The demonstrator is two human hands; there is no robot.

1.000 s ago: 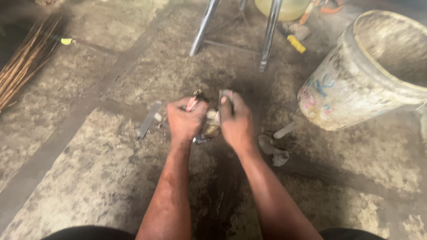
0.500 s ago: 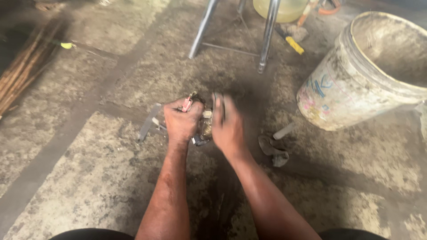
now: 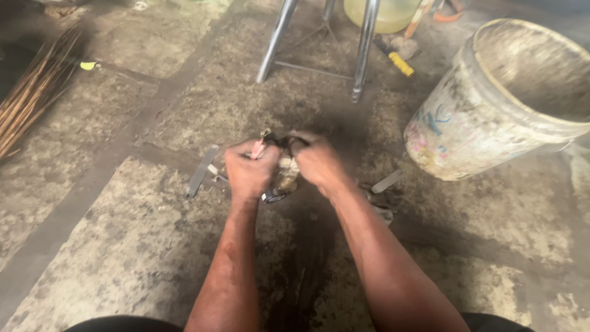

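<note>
In the head view, the person's two bare arms reach up from the bottom of the frame to the middle. The left hand (image 3: 249,173) is shut in a fist around a small dirty metal part (image 3: 284,177), and a thin red and black bit pokes out at the top of the fist. The right hand (image 3: 316,161) is curled tight on the other side of the same part. The part sits between the two hands, just above the stained concrete floor (image 3: 123,246), in the middle of the frame.

A flat metal strip (image 3: 201,172) lies on the floor just left of the left hand. More small metal pieces (image 3: 382,187) lie right of the right arm. A big dirty white bucket (image 3: 491,104) stands at the upper right. Shiny stool legs (image 3: 366,49) stand at the top middle. A hammer with a yellow handle (image 3: 399,61) lies near them. Brown sticks (image 3: 31,98) lie at the upper left.
</note>
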